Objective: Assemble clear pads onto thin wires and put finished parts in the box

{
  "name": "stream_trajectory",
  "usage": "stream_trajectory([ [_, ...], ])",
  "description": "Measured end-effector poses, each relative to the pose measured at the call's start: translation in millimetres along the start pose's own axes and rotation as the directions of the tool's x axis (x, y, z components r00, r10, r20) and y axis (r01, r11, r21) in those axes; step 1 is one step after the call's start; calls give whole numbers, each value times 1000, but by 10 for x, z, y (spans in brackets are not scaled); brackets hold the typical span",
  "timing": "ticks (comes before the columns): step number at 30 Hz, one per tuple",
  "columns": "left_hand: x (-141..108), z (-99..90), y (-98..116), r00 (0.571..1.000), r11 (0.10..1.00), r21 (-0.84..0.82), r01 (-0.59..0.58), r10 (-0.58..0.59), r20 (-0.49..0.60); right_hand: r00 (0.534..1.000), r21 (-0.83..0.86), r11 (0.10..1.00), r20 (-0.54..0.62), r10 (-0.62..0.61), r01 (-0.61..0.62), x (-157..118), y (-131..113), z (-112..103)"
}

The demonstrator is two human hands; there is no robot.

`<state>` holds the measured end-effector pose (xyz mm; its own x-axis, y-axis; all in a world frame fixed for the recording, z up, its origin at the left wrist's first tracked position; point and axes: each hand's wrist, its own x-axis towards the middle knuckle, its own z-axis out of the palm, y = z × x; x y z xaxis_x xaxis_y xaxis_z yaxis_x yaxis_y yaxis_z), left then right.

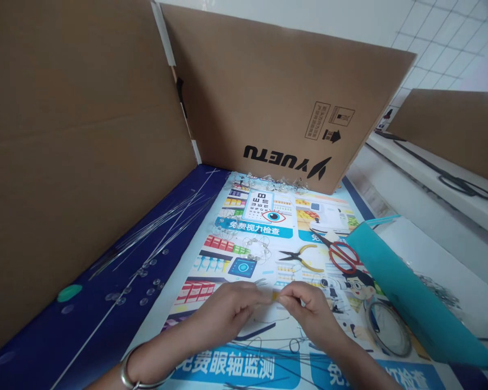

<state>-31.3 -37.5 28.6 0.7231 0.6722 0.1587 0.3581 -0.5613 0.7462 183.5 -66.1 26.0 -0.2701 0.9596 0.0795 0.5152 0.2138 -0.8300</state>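
Observation:
My left hand point(238, 306) and my right hand point(311, 311) are close together over the printed sheet, fingertips pinched. They appear to be closed on a thin wire point(268, 320), which curves faintly just below the fingers; its ends are hard to see. Beyond the fingers lies a ring of wire with clear beads point(257, 249). Pliers with yellow handles point(303, 257) rest to the right of it, jaws pointing left. Red-handled scissors point(344, 255) lie beside them. Loose dark wires point(284, 346) are spread beneath my wrists.
Cardboard panels point(268, 97) stand at the back and left. A bundle of wires point(158, 225) and several clear beads point(146, 276) lie on the blue strip, near a green disc point(70, 293). At right are a wire coil point(388, 327) and a teal-sided box point(415, 298) holding wire pieces.

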Motion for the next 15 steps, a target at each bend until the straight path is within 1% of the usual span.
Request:
stream_trajectory([
  [4,9,-25,-5,1000,1000,-8,4,-4,-16,1000,-18,1000,-24,17,-17,13,20,-15],
  [7,13,-21,-1,999,998,39,39,-37,-33,999,-64,998,-31,14,-16,24,22,-5],
  [11,21,21,-13,995,995,64,80,-76,-67,996,-163,985,-61,-67,56,39,34,19],
  [15,35,52,-54,991,993,20,119,-118,-56,984,-174,973,-71,-166,152,48,94,20],
])
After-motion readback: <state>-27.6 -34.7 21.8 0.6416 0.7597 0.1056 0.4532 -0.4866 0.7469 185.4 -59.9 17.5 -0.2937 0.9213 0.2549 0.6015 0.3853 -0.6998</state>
